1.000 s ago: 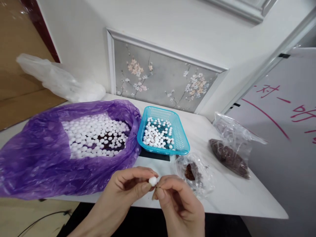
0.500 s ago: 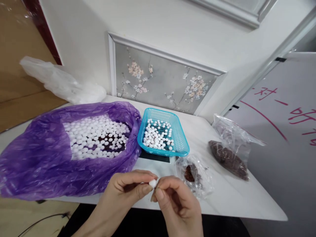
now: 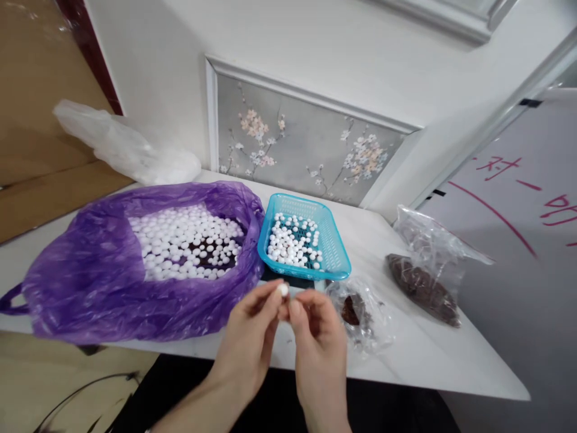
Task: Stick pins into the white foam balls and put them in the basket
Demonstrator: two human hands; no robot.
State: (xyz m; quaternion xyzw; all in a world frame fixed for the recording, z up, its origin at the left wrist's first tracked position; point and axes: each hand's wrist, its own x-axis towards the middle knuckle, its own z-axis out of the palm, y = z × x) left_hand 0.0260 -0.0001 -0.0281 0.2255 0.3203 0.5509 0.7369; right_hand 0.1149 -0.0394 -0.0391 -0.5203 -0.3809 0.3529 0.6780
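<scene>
Between the thumb and finger of my left hand is a small white ball. Close against it, my right hand is closed in a pinch; whatever its fingertips hold is too small to make out. Just beyond both hands stands a blue plastic basket with many white balls inside. To the left, a purple plastic bag lies open around a large heap of the same white balls. A clear bag with dark brown bits rests right of my right hand.
A zip bag of dark brown material lies farther right on the white table. Behind the purple bag sits a crumpled white plastic bag. A panel with a flower picture and a whiteboard stand at the back and right.
Both hands have moved up and away from me, closer to the basket, still together around the white ball. The camera view has shifted slightly.
</scene>
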